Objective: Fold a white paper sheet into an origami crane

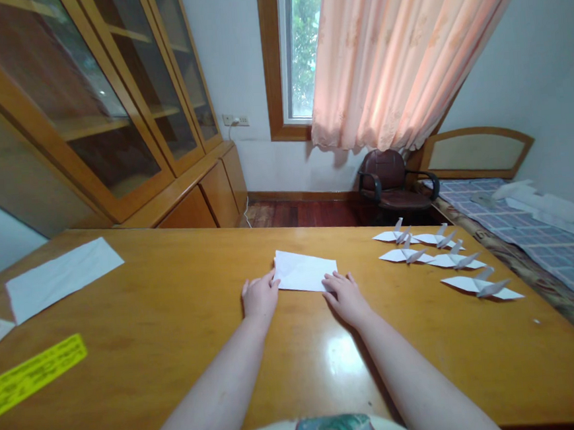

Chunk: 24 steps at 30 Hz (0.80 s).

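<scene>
Folded white paper lies flat at mid wooden table, w/ paper cranes off to the right. I see left hand & right hand both flat, unclenched, fingertips pinning the near corners, nothing gripped. I'd judge it light, thin, easily creased, prone to slide on glossy wood; best pinched at a corner or edge.

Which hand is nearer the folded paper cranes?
Right. The right hand touches the white sheet on the side toward the cranes; the left hand touches its opposite side.
</scene>
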Tool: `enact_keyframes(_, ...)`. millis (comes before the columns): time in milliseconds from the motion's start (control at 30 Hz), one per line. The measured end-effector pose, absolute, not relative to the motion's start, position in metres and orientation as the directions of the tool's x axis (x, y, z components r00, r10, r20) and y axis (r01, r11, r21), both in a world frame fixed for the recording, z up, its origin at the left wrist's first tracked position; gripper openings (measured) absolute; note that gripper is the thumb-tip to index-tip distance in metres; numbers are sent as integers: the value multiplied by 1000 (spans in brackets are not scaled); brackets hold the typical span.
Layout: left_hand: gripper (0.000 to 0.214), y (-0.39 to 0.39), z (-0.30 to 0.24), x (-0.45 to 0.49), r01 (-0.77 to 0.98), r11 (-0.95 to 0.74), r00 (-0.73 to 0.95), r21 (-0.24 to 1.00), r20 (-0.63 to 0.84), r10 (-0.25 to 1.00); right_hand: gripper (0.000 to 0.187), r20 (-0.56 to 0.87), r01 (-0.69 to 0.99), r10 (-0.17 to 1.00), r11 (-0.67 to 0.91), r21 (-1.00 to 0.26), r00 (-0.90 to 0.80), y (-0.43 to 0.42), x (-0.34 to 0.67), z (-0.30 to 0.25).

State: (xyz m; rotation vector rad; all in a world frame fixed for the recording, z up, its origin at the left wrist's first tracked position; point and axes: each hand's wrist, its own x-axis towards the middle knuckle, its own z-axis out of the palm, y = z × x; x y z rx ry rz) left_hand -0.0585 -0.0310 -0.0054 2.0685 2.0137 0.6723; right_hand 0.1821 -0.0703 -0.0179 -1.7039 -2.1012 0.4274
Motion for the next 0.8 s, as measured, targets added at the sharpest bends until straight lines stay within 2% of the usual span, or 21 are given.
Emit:
enact_keyframes(233, 16, -33, -3, -55, 845, -306, 97, 438, 437, 894, 38, 128, 849, 979, 204, -488, -161, -69, 183, -23)
enact_keyframes(367, 15, -39, 4, -52, 777, -460, 189, 429, 538, 822, 63, 205, 848, 978, 145, -510, -43, -68, 183, -30)
enact_keyframes(500, 15, -54, 12, -52, 778, -502, 225, 377, 579, 783, 80, 376, 836, 924, 151, -528, 71, -68, 185, -31)
enact_keyframes(633, 12, -65, 14, -53, 798, -498, 234, 339, 588, 774, 80, 532, 815, 844, 262, -517, 66, -71, 187, -25)
enact_keyframes(800, 13, -61, 11, -55, 760, -577, 250, 299, 686, 684, 64, 550, 810, 834, 343, -476, -29, -72, 188, -20)
